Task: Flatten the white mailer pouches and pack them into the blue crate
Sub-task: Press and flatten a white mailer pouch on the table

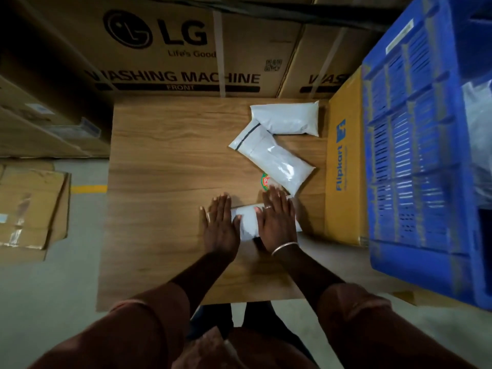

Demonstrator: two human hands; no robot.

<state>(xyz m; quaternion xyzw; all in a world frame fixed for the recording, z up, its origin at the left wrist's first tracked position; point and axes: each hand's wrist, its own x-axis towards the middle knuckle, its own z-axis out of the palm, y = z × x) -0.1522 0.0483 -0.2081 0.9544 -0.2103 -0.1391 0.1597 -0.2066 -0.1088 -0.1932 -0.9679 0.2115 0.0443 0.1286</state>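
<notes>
A white mailer pouch [249,222] lies on the wooden board [165,182] near its front right. My left hand [219,225] rests flat on the pouch's left end, fingers spread. My right hand [277,222] presses flat on its right part and hides most of it. Two more white pouches lie farther back: a slanted one with a dark seal strip [271,155] and a plump one [286,118] behind it. The blue crate [415,161] stands tilted at the right; something pale shows inside it at the far right edge.
A yellow Flipkart carton [344,169] stands between the board and the crate. Large LG washing-machine boxes [173,49] wall off the back. Flattened cardboard [29,209] lies on the grey floor at the left. A small round sticker [266,181] peeks out by the slanted pouch.
</notes>
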